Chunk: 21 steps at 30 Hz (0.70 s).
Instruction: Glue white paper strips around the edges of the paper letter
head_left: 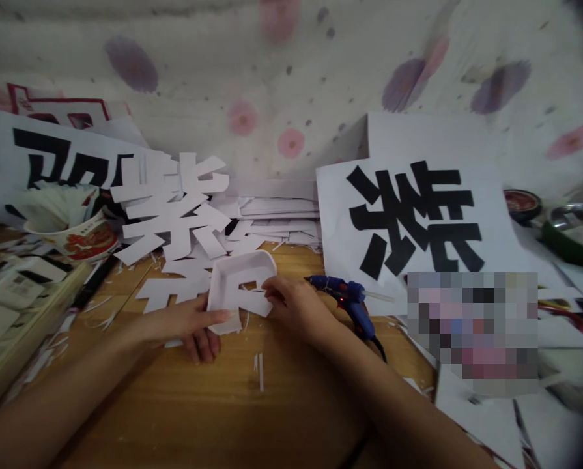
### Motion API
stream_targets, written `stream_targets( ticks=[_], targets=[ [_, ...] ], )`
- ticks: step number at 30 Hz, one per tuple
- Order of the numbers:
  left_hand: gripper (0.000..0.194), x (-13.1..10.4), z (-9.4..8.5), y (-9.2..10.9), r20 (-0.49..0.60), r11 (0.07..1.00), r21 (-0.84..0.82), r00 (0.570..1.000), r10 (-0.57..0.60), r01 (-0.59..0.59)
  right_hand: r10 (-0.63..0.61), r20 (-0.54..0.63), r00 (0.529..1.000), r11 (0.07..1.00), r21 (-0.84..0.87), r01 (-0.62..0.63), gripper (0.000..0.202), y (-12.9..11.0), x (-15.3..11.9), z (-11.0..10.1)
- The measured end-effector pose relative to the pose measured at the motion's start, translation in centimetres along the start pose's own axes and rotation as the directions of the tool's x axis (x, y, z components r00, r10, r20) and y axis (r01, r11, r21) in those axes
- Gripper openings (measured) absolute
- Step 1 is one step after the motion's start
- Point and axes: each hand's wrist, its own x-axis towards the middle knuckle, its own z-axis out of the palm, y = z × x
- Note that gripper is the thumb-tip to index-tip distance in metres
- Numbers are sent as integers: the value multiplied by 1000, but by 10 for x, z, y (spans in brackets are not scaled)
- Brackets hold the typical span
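Note:
A white card character shape with raised side walls (221,281) is held just above the wooden table (291,404). My left hand (200,329) grips its lower left side, thumb on top and fingers curled beneath. My right hand (298,306) is closed at the right edge of the shape, fingertips pinched together; what lies between them is too small to make out. Just right of that hand lies a blue hot glue gun (347,296), a red light showing on it, with a whitish glue stick (379,296) poking from its back.
White cut-out characters (171,208) are piled behind my left hand. A printed sheet with a black character (333,215) leans at right. At left are a paper bowl of scraps (90,240) and a tray of boxes (8,312). Thin paper strips (260,372) litter the table.

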Motion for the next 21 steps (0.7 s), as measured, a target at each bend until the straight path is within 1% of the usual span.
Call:
stream_targets(
  ticks=[3,8,11,13,15,17,19,21],
  targets=[
    [64,1,0,0,8,1000,-1,1000,-1,1,-23,19,1000,999,-42,23,20,-1,-2,3],
    [64,2,-2,0,34,1000,9,999,3,-4,-91,63,994,994,69,87,21,-10,-5,13],
    [66,2,-2,0,44,1000,7,999,21,-22,-147,92,985,985,106,137,21,-18,-6,23],
    [68,2,-1,0,47,999,15,998,32,-33,-154,104,983,985,92,145,18,-23,-5,33],
    [70,3,-1,-2,46,999,20,998,43,-43,-140,102,985,990,45,136,10,-25,-4,42],
    [73,3,-2,-3,52,998,5,996,67,-67,-143,88,986,990,6,143,8,-24,-4,48],
    [74,2,-5,-6,83,994,-40,991,102,-99,-179,77,981,984,-1,180,8,-22,-4,50],
    [72,1,-8,-9,141,987,-98,980,141,-128,-233,65,970,972,0,234,7,-19,-5,49]
  ],
)
